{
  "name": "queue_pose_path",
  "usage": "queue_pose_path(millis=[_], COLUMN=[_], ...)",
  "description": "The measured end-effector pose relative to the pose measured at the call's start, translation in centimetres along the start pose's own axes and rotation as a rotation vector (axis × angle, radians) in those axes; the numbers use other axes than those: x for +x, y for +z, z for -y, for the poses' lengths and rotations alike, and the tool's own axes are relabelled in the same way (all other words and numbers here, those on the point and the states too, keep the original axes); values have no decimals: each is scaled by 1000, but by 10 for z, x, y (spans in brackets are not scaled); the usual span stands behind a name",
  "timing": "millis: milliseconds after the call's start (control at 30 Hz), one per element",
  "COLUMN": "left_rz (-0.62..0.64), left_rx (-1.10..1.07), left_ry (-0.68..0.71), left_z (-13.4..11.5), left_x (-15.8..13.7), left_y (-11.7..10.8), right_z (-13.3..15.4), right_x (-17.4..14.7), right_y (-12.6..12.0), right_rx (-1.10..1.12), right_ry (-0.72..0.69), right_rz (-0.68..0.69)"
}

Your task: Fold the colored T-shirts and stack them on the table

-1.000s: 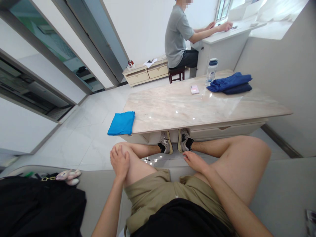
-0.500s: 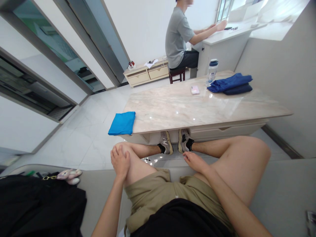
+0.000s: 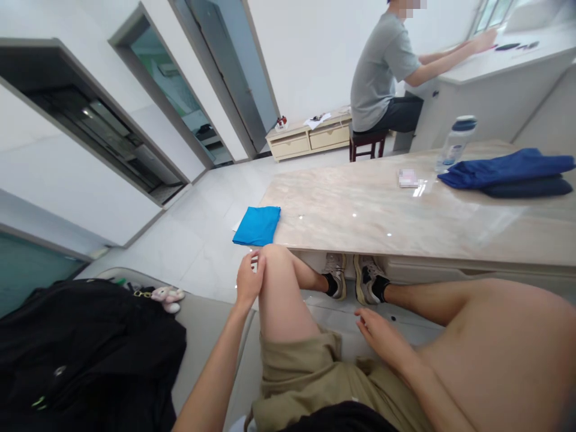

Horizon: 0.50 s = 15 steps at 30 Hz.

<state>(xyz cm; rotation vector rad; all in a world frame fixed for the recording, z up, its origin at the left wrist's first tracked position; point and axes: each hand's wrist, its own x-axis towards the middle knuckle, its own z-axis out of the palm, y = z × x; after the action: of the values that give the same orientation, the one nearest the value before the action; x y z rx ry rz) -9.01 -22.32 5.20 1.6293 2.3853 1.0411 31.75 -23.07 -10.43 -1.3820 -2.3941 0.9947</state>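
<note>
My left hand [image 3: 250,279] is beside my left knee, fingers apart and slightly bent, holding nothing. Just beyond that knee a folded bright blue cloth [image 3: 257,226] lies on the left end of the marble-topped table [image 3: 333,204], partly over its edge. My right hand [image 3: 380,333] hangs loosely between my thighs, its wrist by the right thigh, with the fingers stretched and empty. Farther right on the table are a small pinkish card-like packet [image 3: 408,178], a clear bottle [image 3: 455,144] with a dark blue cap, and a heap of dark blue cloth [image 3: 508,171].
A black bag or garment [image 3: 85,354] with a small plush toy [image 3: 168,297] lies on the grey sofa [image 3: 202,336] to my left. Beyond the table a person in a grey shirt [image 3: 380,75] sits on a dark stool [image 3: 368,144] at a white counter [image 3: 477,72]. A low cabinet [image 3: 290,147] stands by the wall.
The view has swung left, so everything appears farther right. My left hand has slid from the top of my knee to its outer side. My right hand stays between my thighs.
</note>
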Motion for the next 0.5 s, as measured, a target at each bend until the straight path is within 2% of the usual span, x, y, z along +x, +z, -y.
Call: queue_pose_path(millis=[67, 167, 267, 367, 500], left_rz=[22, 26, 33, 42, 54], left_rx=[-49, -12, 39, 105, 207], left_ry=[-83, -108, -108, -90, -44], left_z=[9, 26, 40, 43, 37], left_x=[19, 44, 65, 87, 120], left_y=[-4, -6, -2, 13, 50], right_z=[7, 12, 12, 9, 5], right_x=[2, 5, 8, 12, 24], right_y=[9, 26, 39, 41, 41], right_rx=[-3, -21, -41, -53, 57], right_ry=[-9, 18, 152, 345, 398], right_rz=[-9, -41, -69, -113, -80])
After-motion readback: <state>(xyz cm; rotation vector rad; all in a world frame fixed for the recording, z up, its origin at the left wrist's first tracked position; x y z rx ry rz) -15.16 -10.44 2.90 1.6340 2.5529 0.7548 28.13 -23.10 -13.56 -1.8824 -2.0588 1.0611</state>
